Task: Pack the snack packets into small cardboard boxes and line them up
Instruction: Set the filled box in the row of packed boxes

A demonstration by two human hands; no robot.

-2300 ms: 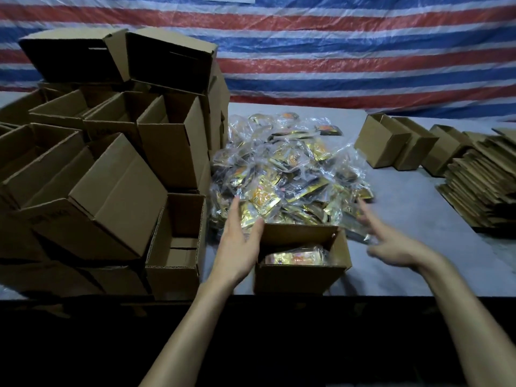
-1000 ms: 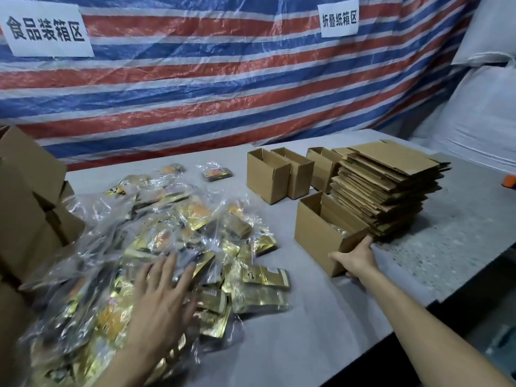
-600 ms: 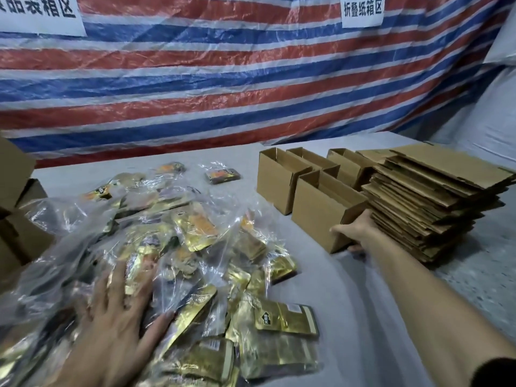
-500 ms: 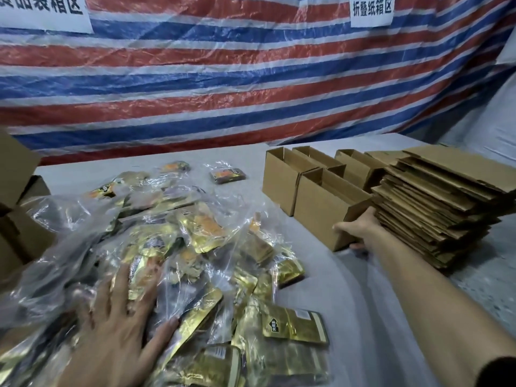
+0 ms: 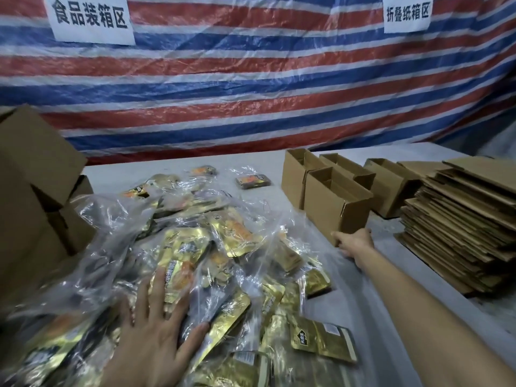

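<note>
Left hand (image 5: pixel 156 333) is lying flat, fingers straight and spread, palm down on the pile of gold snack packets (image 5: pixel 195 247), which are in clear plastic bags. The pile is sitting on the grey table (image 5: pixel 377 303), centre-left. One gold packet (image 5: pixel 321 340) is lying loose at the pile's near right edge, and another packet (image 5: pixel 252 181) is lying apart at the far side.

Right hand (image 5: pixel 353 243) is gripping the near end of an open small cardboard box (image 5: pixel 329 208), thumb out along the bottom edge, other fingers curling round the corner and partly hidden. The box is standing on the table, touching a row of three more open boxes (image 5: pixel 346 166) behind it. Box contents can't be seen.

A stack of flattened cartons (image 5: pixel 460 219) is sitting just right of the boxes. Larger cardboard boxes (image 5: pixel 33 177) are piling up at the left edge. A striped tarp (image 5: pixel 251 93) is hanging behind, carrying two white signs (image 5: pixel 90 19).
</note>
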